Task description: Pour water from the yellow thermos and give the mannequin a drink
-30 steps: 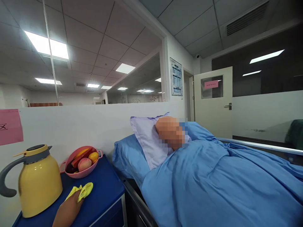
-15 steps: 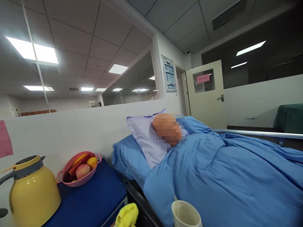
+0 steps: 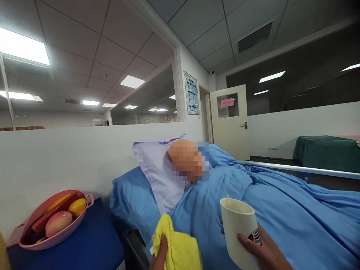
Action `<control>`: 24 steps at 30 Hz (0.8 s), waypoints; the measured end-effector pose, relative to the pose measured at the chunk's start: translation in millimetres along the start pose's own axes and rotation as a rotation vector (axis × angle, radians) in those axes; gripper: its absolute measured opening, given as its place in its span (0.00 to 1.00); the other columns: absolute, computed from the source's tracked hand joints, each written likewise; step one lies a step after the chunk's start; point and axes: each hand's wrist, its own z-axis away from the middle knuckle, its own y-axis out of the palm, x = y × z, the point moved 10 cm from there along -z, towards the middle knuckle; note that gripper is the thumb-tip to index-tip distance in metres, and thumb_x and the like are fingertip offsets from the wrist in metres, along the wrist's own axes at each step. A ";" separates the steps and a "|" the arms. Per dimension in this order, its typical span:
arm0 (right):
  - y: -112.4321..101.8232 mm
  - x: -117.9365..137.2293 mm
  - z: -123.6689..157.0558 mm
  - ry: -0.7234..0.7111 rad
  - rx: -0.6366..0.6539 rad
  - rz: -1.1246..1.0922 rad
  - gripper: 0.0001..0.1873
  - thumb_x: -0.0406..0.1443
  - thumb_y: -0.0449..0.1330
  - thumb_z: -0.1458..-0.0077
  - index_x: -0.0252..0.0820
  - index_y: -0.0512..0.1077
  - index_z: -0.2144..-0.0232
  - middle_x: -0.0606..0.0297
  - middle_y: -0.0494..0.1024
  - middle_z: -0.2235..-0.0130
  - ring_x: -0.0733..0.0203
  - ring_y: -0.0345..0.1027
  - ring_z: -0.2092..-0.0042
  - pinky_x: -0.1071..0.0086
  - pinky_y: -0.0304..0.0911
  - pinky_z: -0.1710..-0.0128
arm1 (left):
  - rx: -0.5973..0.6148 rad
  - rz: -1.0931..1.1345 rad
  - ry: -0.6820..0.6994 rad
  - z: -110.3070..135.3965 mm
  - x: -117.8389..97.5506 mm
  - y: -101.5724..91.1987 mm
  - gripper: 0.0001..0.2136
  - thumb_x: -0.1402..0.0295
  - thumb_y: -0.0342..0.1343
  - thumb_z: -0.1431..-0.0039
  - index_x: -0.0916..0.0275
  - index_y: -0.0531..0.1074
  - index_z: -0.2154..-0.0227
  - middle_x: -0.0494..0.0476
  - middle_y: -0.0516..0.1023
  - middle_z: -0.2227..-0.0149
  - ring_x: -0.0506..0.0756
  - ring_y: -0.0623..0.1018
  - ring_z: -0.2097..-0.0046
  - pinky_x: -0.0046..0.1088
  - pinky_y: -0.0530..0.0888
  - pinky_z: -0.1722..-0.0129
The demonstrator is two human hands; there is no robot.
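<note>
One white cup (image 3: 234,228) inside right grip (image 3: 266,249)

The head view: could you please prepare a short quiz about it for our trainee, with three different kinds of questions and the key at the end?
1. Multiple choice: what does the left hand hold?
A) the pillow
B) the yellow cloth
C) the bed rail

2. True or false: the pink basket with fruit stands on the blue cabinet.

3. Fill in the missing word: in front of the blue blanket, the right hand grips a pale ____.

Key:
1. B
2. True
3. cup
</note>
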 end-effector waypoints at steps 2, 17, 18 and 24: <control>-5.1 3.4 -18.6 -0.019 0.018 -0.001 0.35 0.58 0.64 0.60 0.39 0.72 0.57 0.48 0.80 0.62 0.39 0.76 0.62 0.53 0.72 0.67 | 0.074 0.098 -0.024 -12.3 3.7 29.7 0.28 0.52 0.59 0.43 0.66 0.71 0.46 0.65 0.82 0.57 0.66 0.74 0.43 0.43 0.69 0.41; -7.5 18.9 -120.2 -0.004 0.072 0.156 0.39 0.56 0.66 0.60 0.39 0.73 0.51 0.51 0.80 0.61 0.39 0.74 0.58 0.52 0.71 0.61 | 0.199 0.470 -0.169 -67.0 -4.7 192.0 0.22 0.61 0.58 0.39 0.65 0.68 0.45 0.66 0.81 0.56 0.63 0.81 0.55 0.38 0.79 0.56; -8.7 15.0 -123.8 0.009 0.075 0.143 0.39 0.56 0.66 0.61 0.39 0.73 0.51 0.50 0.80 0.61 0.39 0.74 0.58 0.52 0.71 0.61 | 0.198 0.475 -0.173 -69.7 -3.6 193.8 0.22 0.61 0.58 0.39 0.65 0.68 0.45 0.66 0.80 0.55 0.63 0.81 0.55 0.38 0.79 0.56; -7.4 -1.1 -134.5 0.064 0.174 0.129 0.39 0.57 0.66 0.60 0.39 0.71 0.51 0.50 0.79 0.59 0.39 0.74 0.57 0.54 0.71 0.62 | 0.175 0.507 -0.178 -81.1 10.7 182.5 0.22 0.63 0.59 0.40 0.65 0.68 0.44 0.65 0.79 0.53 0.62 0.81 0.54 0.38 0.79 0.54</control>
